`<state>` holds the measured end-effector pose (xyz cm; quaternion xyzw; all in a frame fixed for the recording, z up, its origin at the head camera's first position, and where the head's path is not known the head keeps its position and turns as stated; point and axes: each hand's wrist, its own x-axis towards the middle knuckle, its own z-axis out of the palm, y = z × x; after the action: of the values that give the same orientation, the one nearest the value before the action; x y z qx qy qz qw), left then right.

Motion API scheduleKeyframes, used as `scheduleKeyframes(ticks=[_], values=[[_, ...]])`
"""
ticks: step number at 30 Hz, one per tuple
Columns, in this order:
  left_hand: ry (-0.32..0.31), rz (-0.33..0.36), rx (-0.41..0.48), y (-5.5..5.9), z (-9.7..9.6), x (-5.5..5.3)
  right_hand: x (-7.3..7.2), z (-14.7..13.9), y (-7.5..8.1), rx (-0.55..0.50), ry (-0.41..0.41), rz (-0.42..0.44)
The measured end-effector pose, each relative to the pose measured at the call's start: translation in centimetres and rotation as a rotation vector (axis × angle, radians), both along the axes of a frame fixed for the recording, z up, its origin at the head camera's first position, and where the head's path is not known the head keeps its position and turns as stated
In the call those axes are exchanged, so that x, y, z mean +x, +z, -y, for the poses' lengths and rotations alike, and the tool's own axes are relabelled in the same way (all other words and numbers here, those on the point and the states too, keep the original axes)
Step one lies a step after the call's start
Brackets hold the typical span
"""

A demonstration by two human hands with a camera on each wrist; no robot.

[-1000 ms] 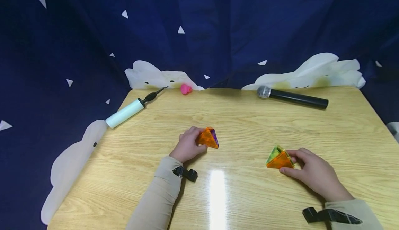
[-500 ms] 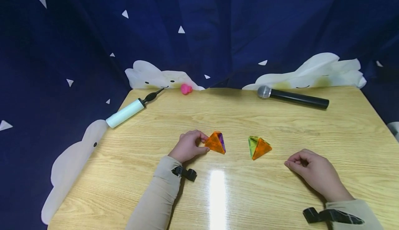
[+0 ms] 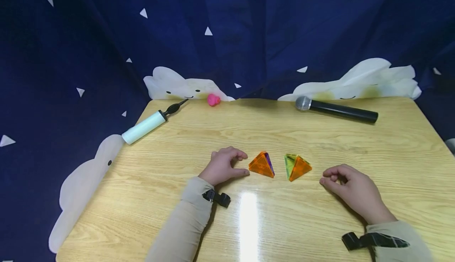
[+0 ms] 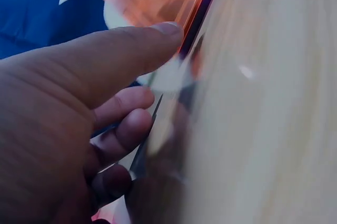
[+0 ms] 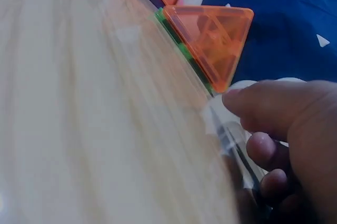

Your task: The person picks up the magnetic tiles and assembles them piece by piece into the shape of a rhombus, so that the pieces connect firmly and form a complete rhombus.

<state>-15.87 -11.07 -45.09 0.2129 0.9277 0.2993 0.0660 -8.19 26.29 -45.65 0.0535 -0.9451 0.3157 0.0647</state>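
Observation:
Two small see-through pyramids of triangular magnetic tiles stand near each other on the table (image 3: 160, 210). The left one, an orange and purple pyramid (image 3: 262, 165), is just beyond my left hand (image 3: 227, 167). Thumb and fingers of that hand are spread apart with nothing between them; whether the thumb tip touches the pyramid, I cannot tell. To its right stands the orange and yellow-green pyramid (image 3: 299, 169), with a gap between the two. My right hand (image 3: 355, 193) rests on the table to the right of this one, apart from it, fingers loosely bent and holding nothing.
Behind the hands lie a pale blue hand pump (image 3: 145, 127) at the left, a small pink toy (image 3: 213, 100) at the back edge and a black microphone (image 3: 343, 111) at the back right. A dark blue curtain (image 3: 245, 37) hangs behind the table.
The right hand let go of the orange and yellow-green pyramid, which went left across the table. The left hand released the orange and purple pyramid, now farther right. The gap between the pyramids has narrowed.

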Motion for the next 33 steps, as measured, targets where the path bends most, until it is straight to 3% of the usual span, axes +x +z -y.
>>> scheduleKeyframes(ticks=[8, 15, 33], values=[[-0.031, 0.000, -0.104, 0.2, -2.8, 0.0, -1.9, 1.5, 0.1, 0.007, 0.086, 0.060], [-0.040, -0.026, -0.142, 0.5, -4.1, -0.3, -3.2, 2.7, 0.4, 0.062, 0.137, 0.080], [-0.062, -0.042, -0.181, 0.6, -4.8, -0.4, -3.3, 3.4, 0.6, 0.082, 0.162, 0.062]])
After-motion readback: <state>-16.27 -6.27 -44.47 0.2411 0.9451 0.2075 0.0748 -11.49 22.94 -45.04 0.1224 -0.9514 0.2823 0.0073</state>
